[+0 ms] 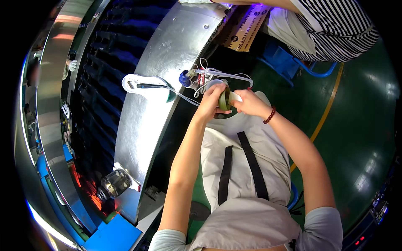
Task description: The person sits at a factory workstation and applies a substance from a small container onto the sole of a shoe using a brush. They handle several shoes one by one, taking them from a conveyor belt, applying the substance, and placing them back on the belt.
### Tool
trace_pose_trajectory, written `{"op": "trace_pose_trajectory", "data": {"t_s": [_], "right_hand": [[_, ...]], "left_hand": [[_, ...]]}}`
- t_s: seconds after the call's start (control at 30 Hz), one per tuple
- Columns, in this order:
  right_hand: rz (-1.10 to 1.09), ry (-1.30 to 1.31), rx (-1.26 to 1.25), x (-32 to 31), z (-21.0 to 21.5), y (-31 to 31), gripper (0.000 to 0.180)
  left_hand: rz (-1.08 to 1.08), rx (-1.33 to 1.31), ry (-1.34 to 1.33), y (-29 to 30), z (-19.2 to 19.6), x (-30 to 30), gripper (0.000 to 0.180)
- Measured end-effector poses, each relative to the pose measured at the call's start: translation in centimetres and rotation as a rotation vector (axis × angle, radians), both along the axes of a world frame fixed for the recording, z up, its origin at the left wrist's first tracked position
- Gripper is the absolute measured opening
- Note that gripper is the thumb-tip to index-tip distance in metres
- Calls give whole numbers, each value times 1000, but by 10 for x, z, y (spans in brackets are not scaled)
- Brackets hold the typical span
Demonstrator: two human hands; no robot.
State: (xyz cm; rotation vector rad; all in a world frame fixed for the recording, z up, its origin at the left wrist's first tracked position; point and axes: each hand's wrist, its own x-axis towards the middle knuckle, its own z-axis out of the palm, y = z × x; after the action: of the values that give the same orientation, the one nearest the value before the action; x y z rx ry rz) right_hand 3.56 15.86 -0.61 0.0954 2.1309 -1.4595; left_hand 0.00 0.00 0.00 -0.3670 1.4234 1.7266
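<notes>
Both hands meet over the edge of the curved steel desk (167, 75), working a roll of green tape (224, 99). The left hand (210, 101) curls its fingers closed around the roll, while the right hand (247, 102) pinches the pale free end beside it. The step looks like peeling tape loose; next comes a steady pull toward the white cable bundle (209, 76) just beyond.

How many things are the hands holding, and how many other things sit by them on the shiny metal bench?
Roll of green tape, held by the left hand and right hand: 1
Bead bracelet on the right wrist: 1
White flat plastic piece on the metal bench: 1
Blue cap: 1
Bundle of white tubing: 1
Total: 5
</notes>
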Motion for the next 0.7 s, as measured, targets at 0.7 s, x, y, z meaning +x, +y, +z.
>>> {"op": "trace_pose_trajectory", "data": {"t_s": [0.7], "right_hand": [[-52,12,-37,-1,1,-5,16]], "left_hand": [[-12,-50,46,2,2,-5,42]]}}
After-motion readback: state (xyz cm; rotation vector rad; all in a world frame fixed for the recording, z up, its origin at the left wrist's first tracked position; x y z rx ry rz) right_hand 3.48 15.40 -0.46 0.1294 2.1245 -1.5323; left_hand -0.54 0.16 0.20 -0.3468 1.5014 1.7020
